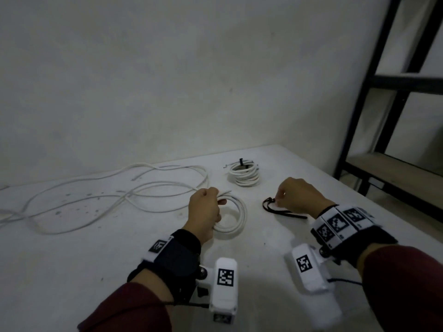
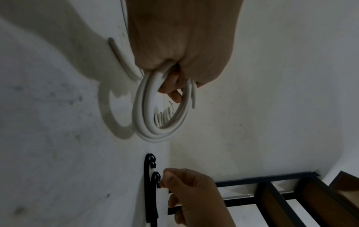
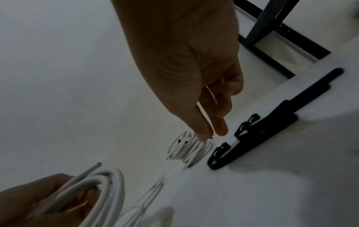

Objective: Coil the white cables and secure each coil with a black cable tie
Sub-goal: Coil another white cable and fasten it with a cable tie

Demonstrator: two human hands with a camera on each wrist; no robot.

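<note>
My left hand (image 1: 208,204) grips a small coil of white cable (image 1: 239,219) at its top; the loops hang from the fist (image 2: 174,64) down to the table, and a short cable end sticks out. My right hand (image 1: 279,200) hovers to the right with thumb and forefinger brought together at the head ends of several black cable ties (image 1: 282,213) lying on the table. In the right wrist view the ties (image 3: 262,127) lie beside the fingertips (image 3: 205,135); whether one is pinched is unclear.
A finished white coil (image 1: 244,176) bound with a black tie lies at the back. Loose white cable (image 1: 96,195) sprawls over the left of the white table (image 1: 263,255). A black metal shelf (image 1: 383,116) stands off the right edge. A wall backs the table.
</note>
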